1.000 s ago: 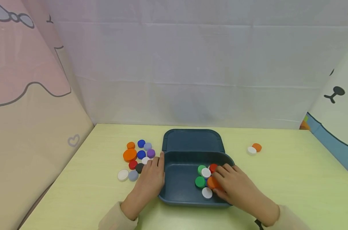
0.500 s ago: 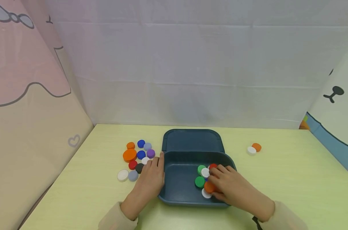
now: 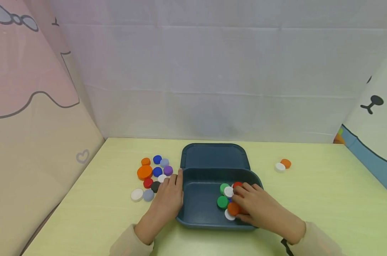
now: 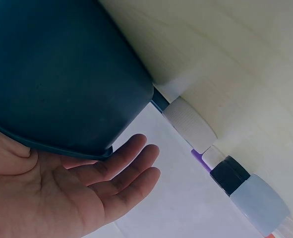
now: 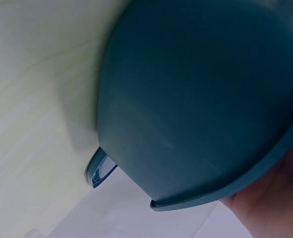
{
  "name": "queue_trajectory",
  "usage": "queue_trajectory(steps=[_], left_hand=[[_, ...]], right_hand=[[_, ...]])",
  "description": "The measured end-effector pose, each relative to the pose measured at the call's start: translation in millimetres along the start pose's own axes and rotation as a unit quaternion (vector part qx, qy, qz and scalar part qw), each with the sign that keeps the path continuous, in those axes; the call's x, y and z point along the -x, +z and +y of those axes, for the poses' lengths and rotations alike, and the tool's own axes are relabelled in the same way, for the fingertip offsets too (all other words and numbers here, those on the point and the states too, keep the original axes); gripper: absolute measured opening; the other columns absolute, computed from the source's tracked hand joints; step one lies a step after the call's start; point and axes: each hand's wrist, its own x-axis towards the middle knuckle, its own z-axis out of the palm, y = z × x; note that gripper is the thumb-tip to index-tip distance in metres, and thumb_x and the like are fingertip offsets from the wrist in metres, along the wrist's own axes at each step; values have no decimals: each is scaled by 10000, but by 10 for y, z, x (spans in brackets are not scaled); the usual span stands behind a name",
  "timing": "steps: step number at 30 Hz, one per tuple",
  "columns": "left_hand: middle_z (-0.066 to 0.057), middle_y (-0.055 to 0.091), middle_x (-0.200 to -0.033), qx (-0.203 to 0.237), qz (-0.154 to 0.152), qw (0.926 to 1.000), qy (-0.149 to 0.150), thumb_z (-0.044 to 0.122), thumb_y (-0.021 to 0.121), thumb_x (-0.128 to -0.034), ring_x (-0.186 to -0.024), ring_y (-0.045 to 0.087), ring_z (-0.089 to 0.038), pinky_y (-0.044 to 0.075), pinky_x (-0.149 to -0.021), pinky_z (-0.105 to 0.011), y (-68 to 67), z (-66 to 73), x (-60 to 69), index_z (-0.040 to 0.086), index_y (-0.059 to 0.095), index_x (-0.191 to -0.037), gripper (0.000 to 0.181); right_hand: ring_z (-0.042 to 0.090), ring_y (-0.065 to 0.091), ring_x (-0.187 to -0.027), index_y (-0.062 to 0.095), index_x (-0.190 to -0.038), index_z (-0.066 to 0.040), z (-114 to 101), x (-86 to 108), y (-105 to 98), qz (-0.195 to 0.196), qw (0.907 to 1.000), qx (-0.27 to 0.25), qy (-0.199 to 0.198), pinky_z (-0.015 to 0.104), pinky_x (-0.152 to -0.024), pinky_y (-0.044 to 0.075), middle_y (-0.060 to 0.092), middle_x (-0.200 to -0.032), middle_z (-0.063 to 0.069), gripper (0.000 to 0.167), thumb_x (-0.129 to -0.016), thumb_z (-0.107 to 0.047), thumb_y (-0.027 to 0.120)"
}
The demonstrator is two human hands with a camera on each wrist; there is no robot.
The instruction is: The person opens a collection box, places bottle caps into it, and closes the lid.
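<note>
A dark blue plastic box (image 3: 200, 208) stands open on the table with several bottle caps inside, heaped toward its right half. My right hand (image 3: 255, 206) reaches over the box's right rim. Its curled fingers and thumb pinch an orange bottle cap (image 3: 233, 209), partly hidden by the hand. Around it lie a green cap (image 3: 222, 202), a white cap (image 3: 228, 192) and a red cap (image 3: 237, 185). My left hand (image 3: 169, 197) rests against the left rim, index finger along it. In the left wrist view its fingers (image 4: 131, 191) extend loosely outside the box wall.
A flat dark blue lid (image 3: 215, 155) lies behind the box. Several bottle caps are grouped on the left of the table, among them a large orange cap (image 3: 144, 172) and a purple cap (image 3: 168, 170). At right sit a white cap (image 3: 280, 167) and an orange cap (image 3: 286, 163).
My right hand has shifted slightly left inside the box, and the orange bottle cap at its fingers has moved a little left and toward me. The left hand stays in place.
</note>
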Motion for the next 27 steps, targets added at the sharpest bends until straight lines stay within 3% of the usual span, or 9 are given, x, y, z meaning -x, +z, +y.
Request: queue_trajectory(steps=[7,15,27], left_hand=[[-184,503,-1229,-11,4,10000,17,198,565,-890,-1039,506,-303,463,-906,-398,-5,6,-5,-17,321,-1383,590],[-185,513,-1207,-30,110,9999,73,186,560,-890,-1011,514,-303,471,-882,-389,7,-3,-13,-24,339,-1371,570],[-189,520,-1183,-46,151,9998,95,172,561,-884,-989,519,-306,469,-875,-396,-25,5,-2,-40,347,-1359,562]], right_hand=[[159,458,-838,597,-936,-165,22,7,-13,-45,10000,-62,-35,260,-642,360,573,-956,-10,393,-679,-414,760],[164,476,-864,622,-988,-136,86,18,-100,198,9998,-25,67,301,-691,428,595,-984,2,389,-729,-409,720],[201,545,-860,644,-958,-93,323,35,-160,968,9930,145,658,321,-679,453,617,-949,39,343,-727,-328,737]])
